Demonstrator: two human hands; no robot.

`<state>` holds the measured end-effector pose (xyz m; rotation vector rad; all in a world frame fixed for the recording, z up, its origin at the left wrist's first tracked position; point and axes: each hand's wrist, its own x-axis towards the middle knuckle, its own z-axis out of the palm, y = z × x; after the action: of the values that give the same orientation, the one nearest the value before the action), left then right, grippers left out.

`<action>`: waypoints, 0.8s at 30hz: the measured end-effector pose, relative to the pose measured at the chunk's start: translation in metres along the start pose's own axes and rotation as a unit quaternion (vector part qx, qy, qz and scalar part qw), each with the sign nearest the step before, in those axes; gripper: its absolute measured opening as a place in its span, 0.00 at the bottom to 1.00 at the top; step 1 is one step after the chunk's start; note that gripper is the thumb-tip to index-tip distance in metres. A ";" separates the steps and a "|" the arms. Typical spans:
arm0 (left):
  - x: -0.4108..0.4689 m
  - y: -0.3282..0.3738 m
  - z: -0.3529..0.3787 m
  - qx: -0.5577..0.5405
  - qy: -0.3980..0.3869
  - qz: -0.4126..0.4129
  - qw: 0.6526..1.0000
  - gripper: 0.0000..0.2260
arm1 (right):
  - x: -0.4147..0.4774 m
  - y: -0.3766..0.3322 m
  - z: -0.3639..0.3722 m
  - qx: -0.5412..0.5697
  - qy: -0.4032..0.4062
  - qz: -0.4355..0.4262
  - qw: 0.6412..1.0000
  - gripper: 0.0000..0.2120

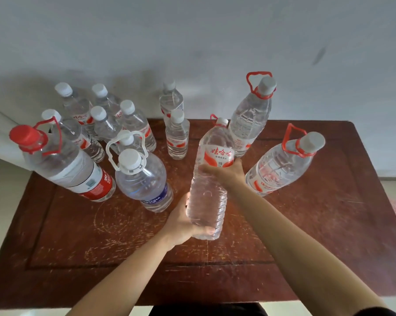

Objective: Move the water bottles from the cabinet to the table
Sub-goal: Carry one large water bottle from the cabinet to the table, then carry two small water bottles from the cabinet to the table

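Note:
I hold a large clear water bottle (212, 179) with a red and white label over the middle of the brown wooden table (306, 236). My left hand (185, 226) grips its base from below and the left. My right hand (226, 172) grips its middle from the right, just under the label. The bottle leans away from me, cap towards the wall. I cannot tell whether its base touches the table. Several other water bottles stand on the table.
A red-capped big bottle (64, 165) and a blue-labelled one (144, 181) stand left of the held bottle. Two big bottles (281, 165) (249, 117) with red handles stand right. Several small bottles (105, 119) (177, 135) cluster at the back left. A grey wall rises behind.

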<state>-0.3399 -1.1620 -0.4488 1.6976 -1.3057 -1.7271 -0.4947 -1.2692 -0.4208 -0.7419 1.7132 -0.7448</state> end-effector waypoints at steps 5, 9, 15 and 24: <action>0.020 0.028 0.002 0.022 0.091 0.093 0.991 0.47 | -0.027 -0.034 -0.019 -0.061 -0.025 -0.173 0.983 0.54; 0.047 0.023 -0.004 0.079 0.126 0.095 0.984 0.40 | -0.047 -0.030 -0.027 -0.143 -0.036 -0.267 0.952 0.59; 0.044 0.004 -0.003 0.114 0.128 0.080 0.982 0.34 | -0.053 0.001 -0.047 -0.186 -0.081 -0.288 0.936 0.57; 0.006 0.009 -0.001 0.206 0.192 0.084 0.956 0.30 | -0.059 0.039 -0.065 -0.296 -0.071 -0.294 0.906 0.50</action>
<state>-0.3433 -1.1719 -0.4449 1.9488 -1.6351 -1.0046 -0.5484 -1.1914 -0.4025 -1.7460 1.5907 -0.5325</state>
